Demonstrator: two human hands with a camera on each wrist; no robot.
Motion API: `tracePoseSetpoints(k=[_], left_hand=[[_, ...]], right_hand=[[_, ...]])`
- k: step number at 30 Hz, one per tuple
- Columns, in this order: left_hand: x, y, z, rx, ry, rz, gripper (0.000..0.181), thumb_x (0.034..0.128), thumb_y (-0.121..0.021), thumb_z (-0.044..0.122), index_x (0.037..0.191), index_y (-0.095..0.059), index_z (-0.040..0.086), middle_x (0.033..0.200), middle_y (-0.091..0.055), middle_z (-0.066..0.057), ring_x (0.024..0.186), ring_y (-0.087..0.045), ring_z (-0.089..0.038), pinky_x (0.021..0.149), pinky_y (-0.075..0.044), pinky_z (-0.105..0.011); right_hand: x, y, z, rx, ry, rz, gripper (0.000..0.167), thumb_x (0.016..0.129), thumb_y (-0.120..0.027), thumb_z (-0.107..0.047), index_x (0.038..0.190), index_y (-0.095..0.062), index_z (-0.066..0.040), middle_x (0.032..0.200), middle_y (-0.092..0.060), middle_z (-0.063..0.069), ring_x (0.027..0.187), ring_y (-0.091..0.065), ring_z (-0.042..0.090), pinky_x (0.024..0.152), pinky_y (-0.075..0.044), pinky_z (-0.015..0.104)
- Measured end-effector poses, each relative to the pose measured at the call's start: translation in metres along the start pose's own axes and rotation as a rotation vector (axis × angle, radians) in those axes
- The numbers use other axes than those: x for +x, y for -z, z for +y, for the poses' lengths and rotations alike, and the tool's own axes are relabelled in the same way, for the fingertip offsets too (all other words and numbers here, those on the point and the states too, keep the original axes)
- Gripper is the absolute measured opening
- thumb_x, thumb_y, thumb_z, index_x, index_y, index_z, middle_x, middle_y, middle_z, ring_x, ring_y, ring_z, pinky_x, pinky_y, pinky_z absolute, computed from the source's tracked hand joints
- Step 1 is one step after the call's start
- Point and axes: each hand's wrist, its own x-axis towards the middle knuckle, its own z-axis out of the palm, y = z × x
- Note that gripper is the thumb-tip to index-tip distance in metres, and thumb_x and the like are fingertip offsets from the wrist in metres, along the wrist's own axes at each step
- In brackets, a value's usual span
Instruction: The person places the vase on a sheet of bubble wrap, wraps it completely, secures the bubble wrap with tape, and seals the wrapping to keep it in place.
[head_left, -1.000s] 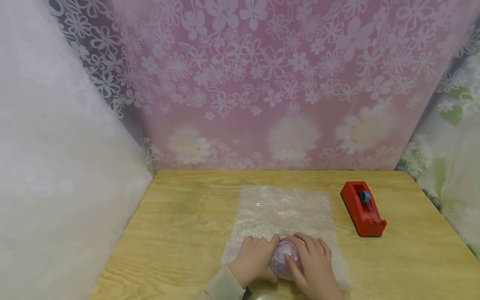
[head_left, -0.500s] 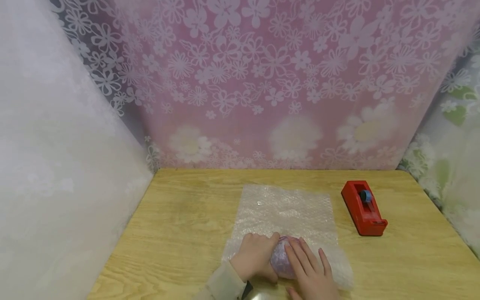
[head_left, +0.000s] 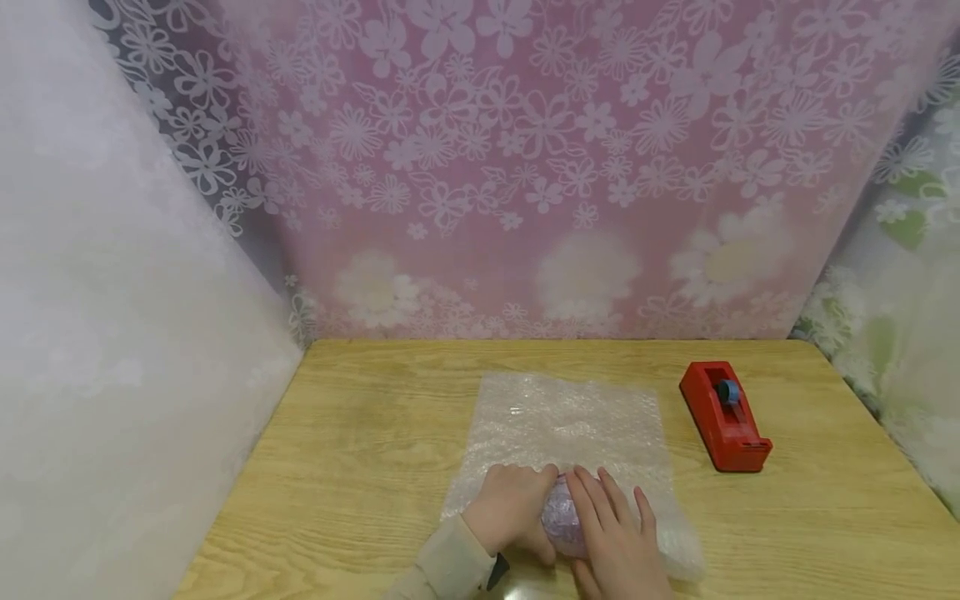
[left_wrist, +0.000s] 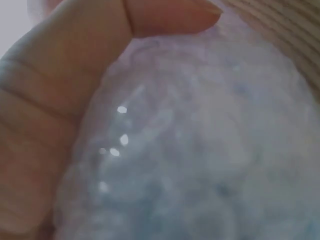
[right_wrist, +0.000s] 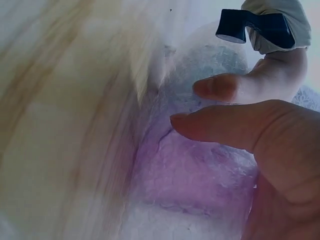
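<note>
The head view has, at the far left, a white curtain hanging beside the wooden table, perhaps to screen off the work space. Next comes a cuffed sleeve with a dark wrist piece on it, then the left hand, its fingers bent over the far side of a bubble-wrapped bundle and its thumb on the near side; that is a firm grasp, probably meant to keep a rounded thing from rolling. The bundle sits between the two hands at the near end of a sheet of bubble wrap, which lies flat beyond it, likely so that it does not bunch under them. What is inside shows only as purple and bluish tones, and I cannot tell whether bundle and sheet are one piece. The right hand lies over the bundle's right side, fingers nearly straight and spread, not clenched; the right wrist view shows its thumb lying across the wrap close to the left thumb, a spread that seems to press the covering down. Well apart to the right stands a red tape dispenser, its cutting end toward the person, presumably to be in easy reach
</note>
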Motion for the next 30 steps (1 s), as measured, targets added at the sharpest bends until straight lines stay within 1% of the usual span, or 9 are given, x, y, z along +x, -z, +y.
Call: tracePoseSetpoints(k=[4,8,10,14,16,19,21,25,30], left_hand=[[0.0,0.001,0.0,-0.002,0.005,-0.009,0.079,0.0444,-0.093,0.053,0.11,-0.06,0.023,0.08,-0.065,0.007,0.07,-0.061,-0.012,0.06,-0.047,-0.03],[0.0,0.0,-0.001,0.002,0.012,-0.022,0.08,0.0456,-0.093,0.053,0.112,-0.06,0.023,0.084,-0.066,0.007,0.074,-0.062,-0.013,0.064,-0.048,-0.031],[-0.001,0.0,-0.001,0.019,0.01,-0.028,0.081,0.0471,-0.091,0.055,0.115,-0.06,0.022,0.091,-0.066,0.006,0.08,-0.063,-0.015,0.069,-0.05,-0.033],[-0.001,0.002,-0.003,0.062,-0.018,-0.042,0.084,0.052,-0.088,0.06,0.121,-0.059,0.022,0.108,-0.061,0.006,0.096,-0.061,-0.018,0.083,-0.051,-0.039],[0.0,0.003,-0.005,0.06,-0.034,-0.062,0.086,0.0545,-0.086,0.062,0.125,-0.058,0.021,0.116,-0.06,0.006,0.104,-0.059,-0.018,0.088,-0.05,-0.041],[0.001,0.001,-0.008,0.022,-0.054,-0.095,0.088,0.0569,-0.086,0.062,0.129,-0.056,0.02,0.122,-0.061,0.006,0.109,-0.06,-0.016,0.09,-0.05,-0.041],[0.002,-0.002,-0.012,-0.014,-0.065,-0.101,0.09,0.0572,-0.085,0.062,0.13,-0.055,0.019,0.122,-0.063,0.006,0.108,-0.061,-0.014,0.088,-0.051,-0.038],[0.001,-0.009,-0.019,-0.086,-0.084,-0.075,0.091,0.0566,-0.084,0.064,0.129,-0.055,0.016,0.113,-0.067,0.005,0.097,-0.064,-0.01,0.08,-0.052,-0.032],[-0.003,-0.008,-0.022,-0.144,-0.056,-0.06,0.09,0.0578,-0.082,0.067,0.124,-0.056,0.013,0.103,-0.068,0.003,0.085,-0.064,-0.01,0.073,-0.052,-0.027]], right_hand=[[0.002,0.0,-0.001,0.005,0.004,0.011,0.107,0.056,-0.088,-0.024,0.147,-0.035,-0.009,0.147,-0.043,0.012,0.133,-0.036,0.038,0.1,-0.022,0.07],[0.004,0.0,-0.001,0.013,0.015,0.035,0.109,0.051,-0.09,-0.021,0.145,-0.037,-0.009,0.144,-0.045,0.013,0.129,-0.039,0.039,0.099,-0.022,0.069],[0.005,-0.001,-0.001,0.023,0.017,0.047,0.108,0.049,-0.089,-0.018,0.144,-0.039,-0.008,0.143,-0.046,0.013,0.128,-0.04,0.038,0.099,-0.022,0.069],[0.007,-0.002,0.0,0.045,0.019,0.063,0.107,0.046,-0.087,-0.014,0.143,-0.042,-0.008,0.141,-0.049,0.012,0.127,-0.04,0.037,0.1,-0.022,0.068],[0.007,-0.003,0.001,0.051,0.019,0.063,0.107,0.046,-0.087,-0.014,0.142,-0.042,-0.009,0.141,-0.049,0.012,0.127,-0.04,0.037,0.099,-0.022,0.068],[0.007,-0.003,0.002,0.057,0.021,0.063,0.107,0.046,-0.087,-0.014,0.143,-0.042,-0.009,0.141,-0.049,0.012,0.127,-0.04,0.037,0.099,-0.021,0.069],[0.006,-0.003,0.002,0.059,0.021,0.062,0.107,0.046,-0.087,-0.014,0.143,-0.042,-0.01,0.141,-0.048,0.012,0.127,-0.04,0.037,0.099,-0.022,0.069],[0.006,-0.003,0.002,0.068,0.007,0.041,0.108,0.046,-0.088,-0.014,0.144,-0.041,-0.01,0.141,-0.048,0.012,0.127,-0.039,0.037,0.099,-0.021,0.069],[0.007,-0.003,0.001,0.083,-0.018,0.002,0.107,0.049,-0.088,-0.015,0.144,-0.041,-0.012,0.142,-0.047,0.011,0.128,-0.039,0.036,0.1,-0.02,0.069]])
